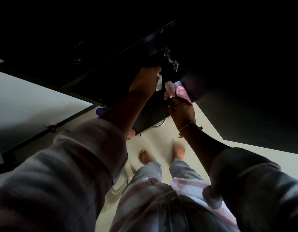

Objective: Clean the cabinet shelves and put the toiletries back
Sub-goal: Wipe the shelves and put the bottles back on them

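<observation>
The scene is very dark. My left hand (pixel 145 81) reaches up to the dark cabinet shelf (pixel 114 77) and is closed around a small white bottle (pixel 159 82). Just to its right, my right hand (pixel 180 108) grips a pink bottle (pixel 170 89) from below. A pink patterned container (pixel 182 92) stands against that bottle at the shelf's edge. A metal door hinge (pixel 171 60) shows above the two hands. The inside of the cabinet is too dark to see.
A blue object (pixel 101 111) pokes out under the shelf's left end. A dark bar with a fitting (pixel 52 128) crosses the pale wall at left. Below are pale floor tiles (pixel 163 141) and my bare feet.
</observation>
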{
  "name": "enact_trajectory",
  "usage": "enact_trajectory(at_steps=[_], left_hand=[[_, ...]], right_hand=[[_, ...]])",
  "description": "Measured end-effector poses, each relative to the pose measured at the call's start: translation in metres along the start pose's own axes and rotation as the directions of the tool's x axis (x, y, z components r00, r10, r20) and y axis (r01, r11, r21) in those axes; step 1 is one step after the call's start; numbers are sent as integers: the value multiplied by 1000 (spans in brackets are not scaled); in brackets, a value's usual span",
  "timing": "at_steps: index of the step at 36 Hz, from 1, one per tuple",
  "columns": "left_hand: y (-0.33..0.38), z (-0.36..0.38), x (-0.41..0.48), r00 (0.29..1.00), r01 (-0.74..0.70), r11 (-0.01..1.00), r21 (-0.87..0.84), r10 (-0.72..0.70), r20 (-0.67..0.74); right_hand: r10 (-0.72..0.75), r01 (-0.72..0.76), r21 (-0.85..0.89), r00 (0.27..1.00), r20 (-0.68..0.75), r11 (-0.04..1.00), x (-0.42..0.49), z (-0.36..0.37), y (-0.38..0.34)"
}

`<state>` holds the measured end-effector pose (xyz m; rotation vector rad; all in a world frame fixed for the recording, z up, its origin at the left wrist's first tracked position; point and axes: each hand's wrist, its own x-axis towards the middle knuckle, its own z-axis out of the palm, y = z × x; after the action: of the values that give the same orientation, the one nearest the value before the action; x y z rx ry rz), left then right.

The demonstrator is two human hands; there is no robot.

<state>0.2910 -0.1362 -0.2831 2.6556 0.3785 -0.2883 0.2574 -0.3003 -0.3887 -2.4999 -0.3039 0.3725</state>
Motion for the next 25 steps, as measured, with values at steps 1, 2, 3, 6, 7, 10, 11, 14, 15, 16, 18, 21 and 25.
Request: enact_trajectory(at_steps=[1, 2, 3, 6, 7, 10, 11, 14, 15, 16, 18, 21, 25], left_hand=[[1, 0, 1, 1000, -2, 1000, -6, 2, -7], [2, 0, 2, 1000, -4, 1000, -1, 4, -11], [2, -1, 2, 1000, -3, 1000, 5, 3, -11], [1, 0, 2, 999, -10, 1000, 0, 10, -34], [1, 0, 1, 999, -14, 1000, -9, 14, -40], [-2, 1, -1, 999, -6, 999, -44, 3, -50], [-4, 2, -2, 998, -4, 999, -52, 1, -65], [-6, 3, -6, 996, -1, 998, -58, -4, -91], [-6, 4, -8, 995, -7, 998, -65, 1, -102], [-7, 4, -11, 993, -12, 998, -67, 4, -119], [-9, 3, -19, 984, -33, 998, -55, 22, -175], [-14, 0, -37, 943, -105, 994, -41, 86, -321], [-31, -7, -71, 932, -80, 987, -136, 26, -362]], right_hand=[[8, -8, 5, 1000, 2, 1000, 0, 0, -1], [12, -12, 4, 1000, 4, 1000, 1, -1, -1], [11, -11, -2, 1000, 4, 1000, 1, -1, -2], [13, -13, -6, 1000, 7, 1000, 1, -2, -3], [18, -18, -7, 1000, 7, 1000, 0, -3, -3], [12, -12, 2, 1000, -18, 1000, -2, -4, -3], [7, -7, 8, 1000, -26, 1000, -2, -5, -3], [1, 0, 25, 999, -45, 1000, -5, -7, -3], [-7, 9, 21, 998, -56, 1000, -6, -8, -4], [-19, 20, 14, 998, -64, 1000, -8, -9, -4], [-40, 41, 8, 997, -69, 999, -12, -11, -6], [-57, 56, -4, 996, -72, 998, -20, -15, -11], [-115, 115, -7, 988, -105, 993, -33, -15, -18]])
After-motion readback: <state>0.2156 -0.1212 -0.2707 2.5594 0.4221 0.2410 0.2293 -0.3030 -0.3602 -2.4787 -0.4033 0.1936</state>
